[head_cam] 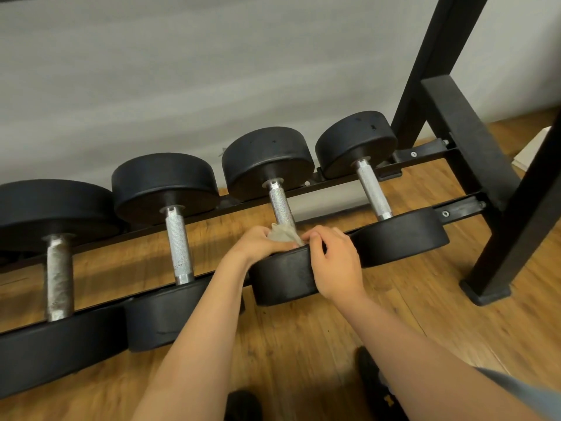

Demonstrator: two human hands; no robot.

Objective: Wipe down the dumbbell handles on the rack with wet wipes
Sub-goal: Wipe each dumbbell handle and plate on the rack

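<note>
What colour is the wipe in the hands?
Greyish beige wet wipe, seen in the head view.

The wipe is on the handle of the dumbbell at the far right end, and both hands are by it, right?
Not quite. In the head view the wipe is on the handle of the third dumbbell from the left, not the far right one. Both hands, left and right, are by it.

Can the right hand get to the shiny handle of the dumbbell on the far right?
Probably yes. The right hand sits near that handle, with only open air above the near weight head between them.
</note>
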